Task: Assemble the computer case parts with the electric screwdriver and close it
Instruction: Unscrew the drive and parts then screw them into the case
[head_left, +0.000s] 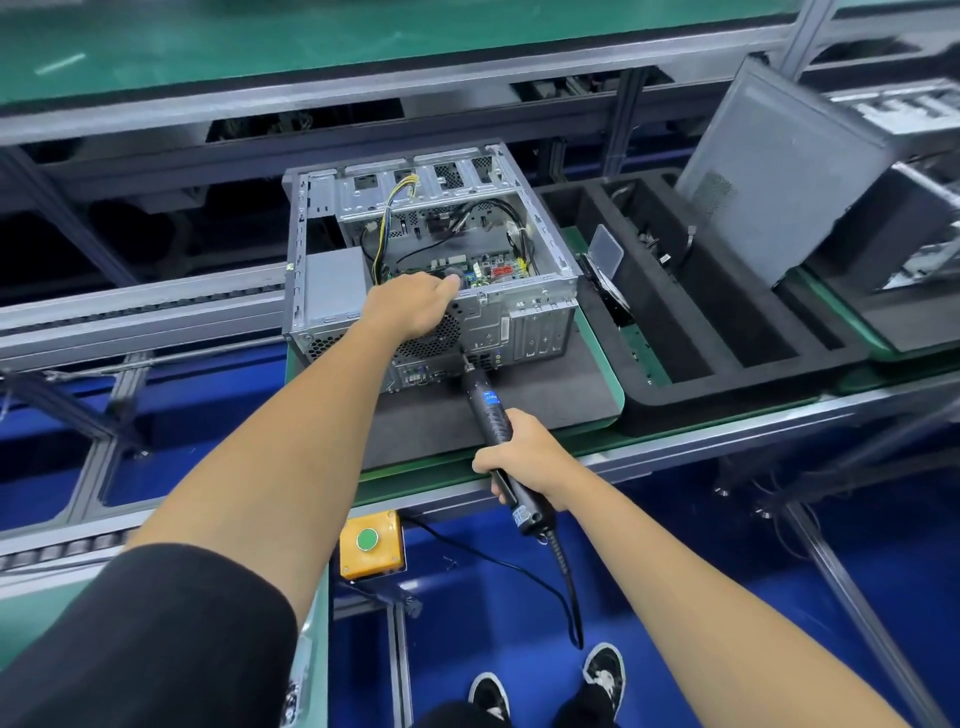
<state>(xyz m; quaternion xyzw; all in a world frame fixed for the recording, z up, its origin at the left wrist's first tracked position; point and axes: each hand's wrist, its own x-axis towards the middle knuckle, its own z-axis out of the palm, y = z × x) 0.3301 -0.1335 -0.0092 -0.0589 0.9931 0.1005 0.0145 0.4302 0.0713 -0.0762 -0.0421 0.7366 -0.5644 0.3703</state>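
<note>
An open metal computer case (524, 312) lies on its side on a dark foam pad, its motherboard and cables showing. My left hand (410, 306) grips the top edge of the case's rear panel, fingers curled over it above the fan grille. My right hand (524, 460) grips a black electric screwdriver (491, 410). The tool's bit touches the rear panel just right of the fan grille. A grey side panel (779, 171) leans upright at the right.
A black foam tray (727, 374) with long compartments sits right of the case on the green-edged conveyor pallet. A yellow box with a green button (370, 543) hangs under the bench edge. The screwdriver's cable (569, 587) drops toward the blue floor by my shoes.
</note>
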